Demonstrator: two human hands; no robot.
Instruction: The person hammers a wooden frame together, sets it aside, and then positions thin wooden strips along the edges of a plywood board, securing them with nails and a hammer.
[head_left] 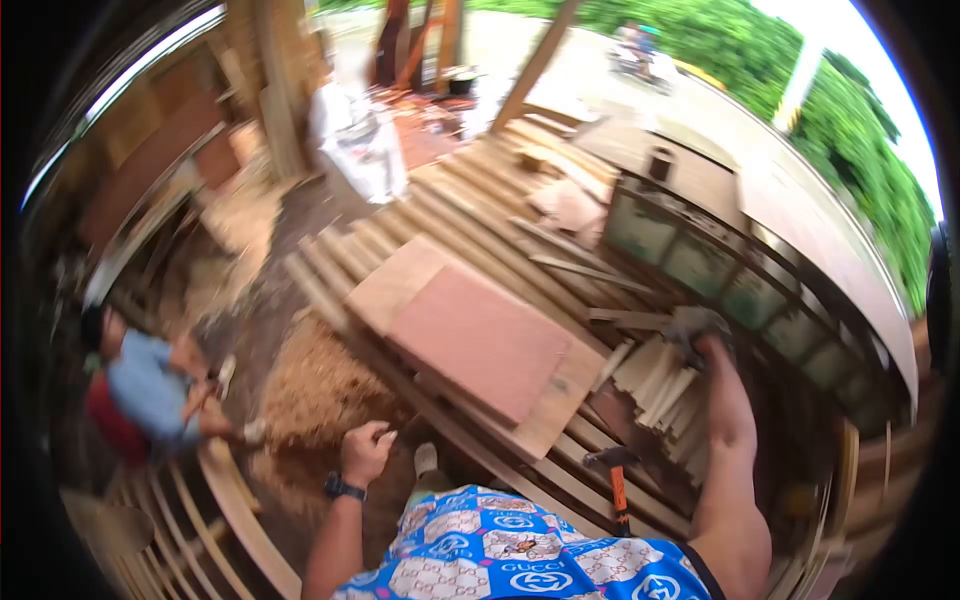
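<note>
While the right hand (pixel 702 334) (grip unclear) is at wooden strips (pixel 657 389) beside the pink board (pixel 480 345) — likely light, stiff, best held mid-length — the left hand (pixel 366 453) curls loosely, empty.

The upper board (pixel 480 345) is my clock centre; it lies on the lower board (pixel 395 277), over the wooden beams (pixel 470 225). At two o'clock is the cabinet (pixel 690 265); at three, the wood strips (pixel 665 385), with the right hand (pixel 697 333) at their far end; between four and five, the hammer (pixel 618 490); between seven and eight, the left hand (pixel 367 452); at nine, the sawdust (pixel 320 375).
</note>
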